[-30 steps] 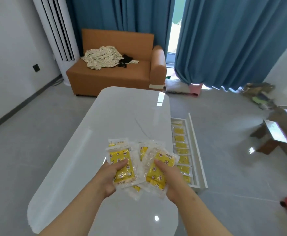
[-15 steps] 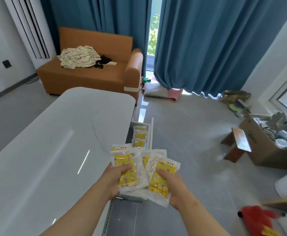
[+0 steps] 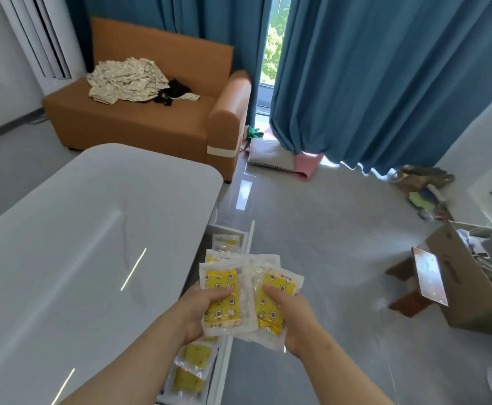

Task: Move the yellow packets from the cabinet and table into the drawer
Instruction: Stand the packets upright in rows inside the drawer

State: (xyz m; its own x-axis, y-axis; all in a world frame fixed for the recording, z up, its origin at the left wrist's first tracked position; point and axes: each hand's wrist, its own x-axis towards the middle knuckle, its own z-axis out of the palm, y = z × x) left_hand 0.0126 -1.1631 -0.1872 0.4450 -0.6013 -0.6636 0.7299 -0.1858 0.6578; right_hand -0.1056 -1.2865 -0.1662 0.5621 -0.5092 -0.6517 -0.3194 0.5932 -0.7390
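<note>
I hold a fanned bunch of yellow packets [image 3: 247, 290] in clear wrappers with both hands, above the open white drawer [image 3: 240, 258]. My left hand [image 3: 198, 309] grips the left packets, thumb on top. My right hand [image 3: 290, 317] grips the right packets the same way. Below them the drawer sticks out from the right side of the white table [image 3: 92, 244]. More yellow packets [image 3: 193, 363] lie in a row inside it, partly hidden by my hands.
An orange sofa [image 3: 139, 112] with a heap of cloth stands behind the table. Blue curtains [image 3: 370, 83] hang at the back. An open cardboard box [image 3: 458, 285] full of items sits on the grey floor at the right.
My view has swung right and moved nearer the drawer side. Both hands carried the packets from over the table top to above the open drawer.
</note>
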